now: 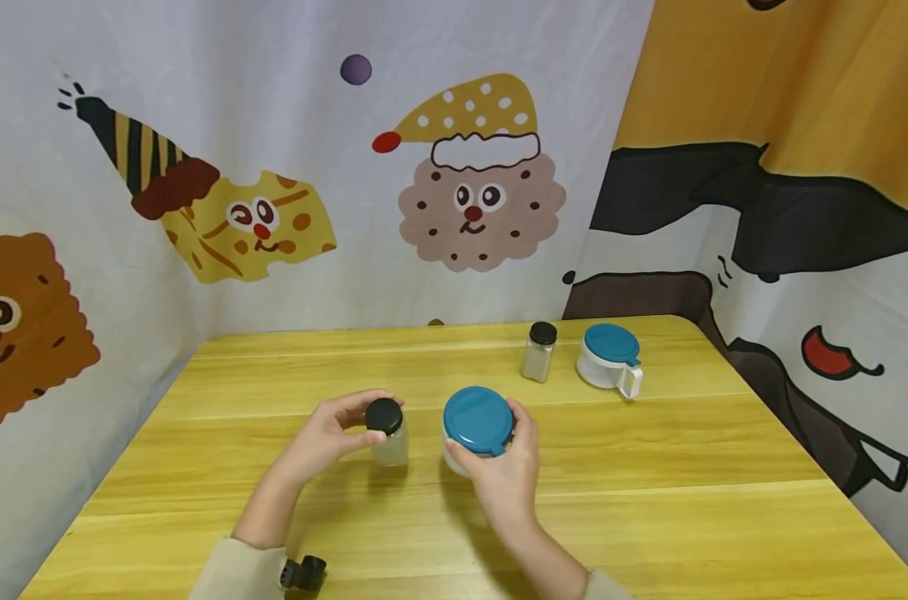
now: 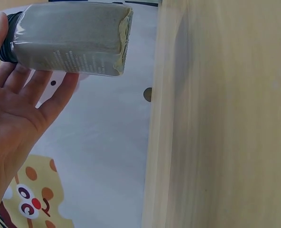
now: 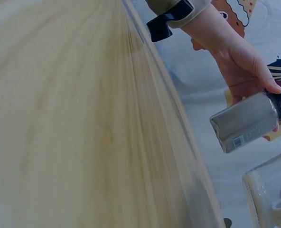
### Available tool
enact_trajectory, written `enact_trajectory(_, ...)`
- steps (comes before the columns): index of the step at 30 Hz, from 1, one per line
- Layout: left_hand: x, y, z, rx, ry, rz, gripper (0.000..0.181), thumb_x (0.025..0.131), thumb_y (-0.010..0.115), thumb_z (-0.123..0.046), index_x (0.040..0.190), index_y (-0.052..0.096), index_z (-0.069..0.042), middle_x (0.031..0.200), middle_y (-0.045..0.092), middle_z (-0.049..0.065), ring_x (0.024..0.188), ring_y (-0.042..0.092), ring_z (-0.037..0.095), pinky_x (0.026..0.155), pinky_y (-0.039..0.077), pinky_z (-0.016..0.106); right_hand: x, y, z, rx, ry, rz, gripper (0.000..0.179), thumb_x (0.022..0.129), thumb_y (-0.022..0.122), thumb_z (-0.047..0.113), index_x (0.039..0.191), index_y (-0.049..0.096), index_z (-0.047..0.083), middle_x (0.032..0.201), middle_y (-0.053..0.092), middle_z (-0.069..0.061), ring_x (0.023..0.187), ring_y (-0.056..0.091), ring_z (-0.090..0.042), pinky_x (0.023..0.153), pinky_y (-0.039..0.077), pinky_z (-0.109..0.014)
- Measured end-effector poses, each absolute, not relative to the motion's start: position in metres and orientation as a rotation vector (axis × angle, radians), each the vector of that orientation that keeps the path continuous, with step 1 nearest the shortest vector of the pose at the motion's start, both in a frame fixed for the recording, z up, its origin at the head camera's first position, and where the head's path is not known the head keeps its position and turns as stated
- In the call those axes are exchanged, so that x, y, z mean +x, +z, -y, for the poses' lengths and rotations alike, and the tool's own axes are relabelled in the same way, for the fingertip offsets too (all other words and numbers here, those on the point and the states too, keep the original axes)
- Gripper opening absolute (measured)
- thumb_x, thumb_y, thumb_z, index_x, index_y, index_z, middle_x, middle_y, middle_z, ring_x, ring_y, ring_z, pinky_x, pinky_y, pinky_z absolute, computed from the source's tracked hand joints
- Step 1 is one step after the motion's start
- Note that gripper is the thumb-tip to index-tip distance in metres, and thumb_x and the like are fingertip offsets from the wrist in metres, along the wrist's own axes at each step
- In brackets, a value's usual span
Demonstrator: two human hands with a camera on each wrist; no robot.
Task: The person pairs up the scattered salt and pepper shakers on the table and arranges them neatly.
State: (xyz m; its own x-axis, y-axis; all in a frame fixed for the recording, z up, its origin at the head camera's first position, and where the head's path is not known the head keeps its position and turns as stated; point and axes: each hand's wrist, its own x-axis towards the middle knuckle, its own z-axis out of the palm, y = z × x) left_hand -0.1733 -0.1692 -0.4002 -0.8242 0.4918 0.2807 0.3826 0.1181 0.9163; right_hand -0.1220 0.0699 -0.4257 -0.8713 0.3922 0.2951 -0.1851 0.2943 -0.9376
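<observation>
My left hand (image 1: 329, 432) pinches a small clear jar (image 1: 391, 448) by its black lid, thumb on one side and fingers on the other. Pale grey contents fill the jar (image 2: 74, 38) in the left wrist view, where its base is held off the wooden table. With my right hand (image 1: 508, 475) I grip a round container with a blue lid (image 1: 478, 421), just right of the jar. In the right wrist view that container (image 3: 259, 190) shows clear walls and is cut off by the frame edge; it too is raised above the tabletop.
Behind, on the wooden table (image 1: 649, 517), stand a second black-lidded jar (image 1: 539, 357) and a second blue-lidded container (image 1: 602, 368) with a white handle. A printed curtain (image 1: 311, 125) hangs along the far and side edges. A black strap device (image 1: 303, 573) sits at my left cuff.
</observation>
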Motion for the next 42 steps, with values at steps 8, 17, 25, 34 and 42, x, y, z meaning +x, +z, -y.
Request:
enact_trajectory(8,-0.173,-0.398,0.171,0.869,1.78,-2.292,0.047,0.084,0.073,-0.008,0.128,0.059,-0.002,0.124,0.063,0.009,0.111,0.058,0.027,0.091,0.045,0.045,-0.121,-0.429,-0.063,-0.196,1.616,2.094,0.09,0.059,0.093,0.02,0.132,0.044,0.001,0.126,0.048,-0.015,0.116,0.049,-0.035,0.094,0.04,-0.055)
enact_trajectory(17,-0.173,-0.399,0.174,0.834,1.75,-2.269,0.049,0.083,0.074,-0.009,0.128,0.058,0.0,0.123,0.063,0.01,0.11,0.059,0.029,0.091,0.046,0.043,-0.118,-0.43,-0.056,-0.202,1.652,2.1,0.093,0.06,0.093,0.023,0.134,0.042,0.002,0.128,0.047,-0.014,0.116,0.048,-0.035,0.094,0.04,-0.056)
enact_trajectory(25,-0.176,-0.402,0.178,0.883,1.739,-2.218,0.049,0.083,0.073,-0.006,0.127,0.056,0.005,0.124,0.061,0.017,0.111,0.058,0.025,0.092,0.046,0.035,-0.117,-0.43,-0.051,-0.184,1.695,2.069,0.091,0.06,0.093,0.021,0.133,0.042,0.0,0.126,0.048,-0.014,0.115,0.049,-0.034,0.095,0.039,-0.055)
enact_trajectory(34,-0.179,-0.405,0.185,0.882,1.741,-2.178,0.046,0.085,0.072,-0.005,0.128,0.057,0.001,0.125,0.057,0.026,0.109,0.06,0.026,0.088,0.048,0.031,-0.117,-0.432,-0.046,-0.212,1.681,2.085,0.092,0.059,0.093,0.022,0.133,0.043,0.0,0.124,0.048,-0.014,0.115,0.049,-0.034,0.094,0.039,-0.056)
enact_trajectory(42,-0.18,-0.407,0.188,0.852,1.731,-2.185,0.045,0.084,0.072,-0.006,0.127,0.057,0.001,0.123,0.06,0.019,0.108,0.06,0.025,0.087,0.049,0.031,-0.117,-0.436,-0.04,-0.229,1.668,2.096,0.092,0.059,0.093,0.024,0.133,0.043,0.001,0.125,0.047,-0.014,0.115,0.048,-0.035,0.093,0.04,-0.057)
